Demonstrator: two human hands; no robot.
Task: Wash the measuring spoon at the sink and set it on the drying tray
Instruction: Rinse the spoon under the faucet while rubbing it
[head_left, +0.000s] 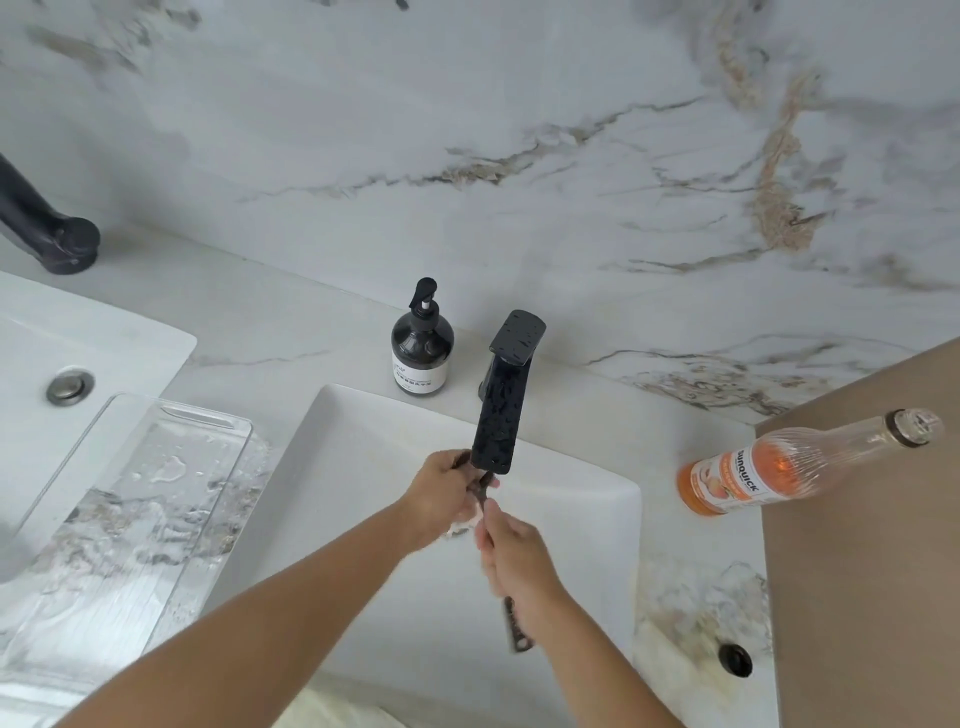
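Observation:
I hold a dark metal measuring spoon (514, 626) over the white sink (582, 499), right under the spout of the black faucet (501, 410). My right hand (519, 558) grips its long handle, whose end sticks out below my fist. My left hand (441, 496) is closed around the bowl end, which is mostly hidden by my fingers and the spout. A clear, wet drying tray (156, 499) lies on the counter to the left of the sink.
A dark soap pump bottle (422, 343) stands behind the sink. An orange squash bottle (779, 467) stands at the right by a brown surface (872, 545). A second sink (78, 353) and black faucet (47, 223) are at the far left.

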